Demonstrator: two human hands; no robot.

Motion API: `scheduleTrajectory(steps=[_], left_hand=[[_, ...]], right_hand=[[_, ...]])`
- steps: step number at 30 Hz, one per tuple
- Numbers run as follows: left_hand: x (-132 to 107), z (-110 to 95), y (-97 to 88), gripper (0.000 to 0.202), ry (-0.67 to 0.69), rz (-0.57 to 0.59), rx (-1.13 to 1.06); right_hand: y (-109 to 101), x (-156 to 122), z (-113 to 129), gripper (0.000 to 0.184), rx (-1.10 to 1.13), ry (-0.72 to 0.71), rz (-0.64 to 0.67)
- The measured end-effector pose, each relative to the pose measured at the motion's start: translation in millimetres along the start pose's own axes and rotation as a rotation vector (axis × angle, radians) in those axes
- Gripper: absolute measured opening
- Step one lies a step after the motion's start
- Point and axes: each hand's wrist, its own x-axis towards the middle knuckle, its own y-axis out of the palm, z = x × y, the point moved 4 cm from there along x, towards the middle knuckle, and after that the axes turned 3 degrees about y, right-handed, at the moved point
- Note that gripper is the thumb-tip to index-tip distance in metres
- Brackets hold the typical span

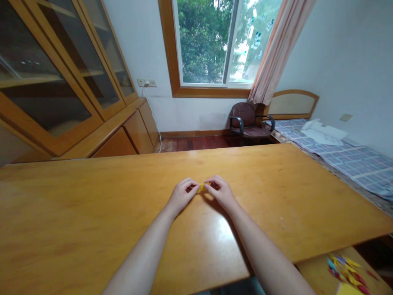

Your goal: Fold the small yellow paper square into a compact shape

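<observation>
Between my two hands, over the middle of the wooden table (116,213), is a small folded piece of yellow paper (201,188). My left hand (183,196) pinches its left end between thumb and fingertips. At the other end, my right hand (220,191) has thumb and fingers closed on it in the same way. The fingers cover much of the piece, so its full shape is hidden. Both forearms reach in from the front edge of the table.
At the lower right, a lower wooden surface (319,266) carries a pile of colourful folded pieces (346,270), mostly yellow. A glass-fronted cabinet (107,102) stands along the left. Beyond the table are an office chair (245,119) and a bed (362,159) with a checked sheet.
</observation>
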Motion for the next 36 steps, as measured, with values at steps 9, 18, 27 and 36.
scheduleTrajectory(steps=[9,18,27,36], left_hand=[[-1,-4,2.2,0.015,0.062,0.037,0.060],[-2,-5,-0.2,0.019,0.087,0.006,0.115],[-1,-2,-6.9,0.018,0.014,-0.078,0.086],[-1,-2,-5.7,0.017,-0.005,-0.066,0.065]], right_hand=[[6,-4,7,0.008,-0.171,-0.140,0.047],[4,-5,7,0.010,-0.243,-0.183,-0.036],[-12,-1,3,0.012,-0.159,-0.011,-0.224],[2,1,1,0.010,-0.137,-0.041,-0.002]])
